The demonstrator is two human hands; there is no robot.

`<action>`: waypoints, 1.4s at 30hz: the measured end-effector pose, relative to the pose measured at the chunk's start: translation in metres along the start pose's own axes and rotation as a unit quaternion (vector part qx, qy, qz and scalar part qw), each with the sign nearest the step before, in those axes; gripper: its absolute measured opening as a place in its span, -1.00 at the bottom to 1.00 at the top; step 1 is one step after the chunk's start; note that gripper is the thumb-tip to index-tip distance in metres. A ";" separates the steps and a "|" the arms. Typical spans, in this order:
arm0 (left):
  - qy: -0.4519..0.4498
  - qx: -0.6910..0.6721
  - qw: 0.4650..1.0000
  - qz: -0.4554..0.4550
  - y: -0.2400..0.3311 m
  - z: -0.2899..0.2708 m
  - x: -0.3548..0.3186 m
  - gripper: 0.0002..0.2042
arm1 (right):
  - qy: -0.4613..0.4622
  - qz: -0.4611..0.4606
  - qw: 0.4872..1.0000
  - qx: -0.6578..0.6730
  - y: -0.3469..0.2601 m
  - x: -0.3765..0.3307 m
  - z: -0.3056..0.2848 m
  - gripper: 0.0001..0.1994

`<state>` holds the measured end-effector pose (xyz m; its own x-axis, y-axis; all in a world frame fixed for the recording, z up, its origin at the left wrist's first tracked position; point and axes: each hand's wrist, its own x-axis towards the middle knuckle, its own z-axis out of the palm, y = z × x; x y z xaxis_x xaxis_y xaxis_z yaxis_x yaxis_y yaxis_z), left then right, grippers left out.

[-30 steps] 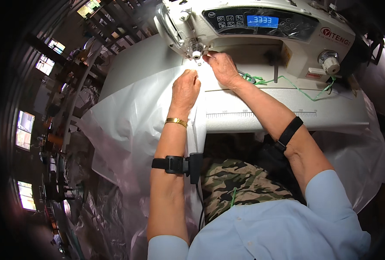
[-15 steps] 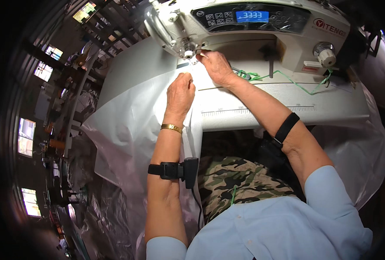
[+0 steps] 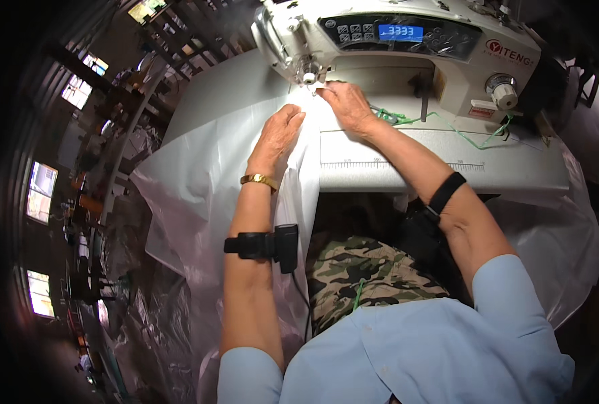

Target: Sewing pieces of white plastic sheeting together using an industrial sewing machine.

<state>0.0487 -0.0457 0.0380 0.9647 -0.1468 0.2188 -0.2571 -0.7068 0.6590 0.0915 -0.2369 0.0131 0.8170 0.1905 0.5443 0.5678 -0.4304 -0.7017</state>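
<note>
A thin white plastic-like sheet [image 3: 205, 158] runs over the sewing machine's bed and hangs down at the left and in front. My left hand [image 3: 277, 137] is closed at its edge, thumb and fingers pinching a fold just in front of the needle area. Close beside the presser foot and needle housing [image 3: 308, 73], my right hand [image 3: 349, 106] has its fingertips drawn together. Strong lamp glare hides what lies between them. The white sewing machine [image 3: 441, 71] stands across the far side, its blue display lit.
Green cord [image 3: 441, 121] lies in loops on the machine bed, right of my right hand. A printed ruler scale [image 3: 360, 163] runs along the bed's front edge. At the right, more translucent sheet [image 3: 549, 222] hangs down. Crumpled plastic [image 3: 158, 316] is heaped at the lower left.
The view has shifted slightly, and the machine appears further right. My left hand has drawn a little back and left from the needle; my right hand stays beside the presser foot.
</note>
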 end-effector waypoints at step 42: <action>0.082 0.262 0.961 0.041 -0.124 -0.059 -0.057 -0.42 | -0.480 -0.153 0.835 -0.223 -0.125 -0.189 0.069 -0.96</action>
<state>0.0224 0.0907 -0.0138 0.9098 -0.1358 0.3922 -0.2254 -0.9551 0.1923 -0.1274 -0.1583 -0.0336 0.4673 0.8781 -0.1024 0.8452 -0.4778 -0.2395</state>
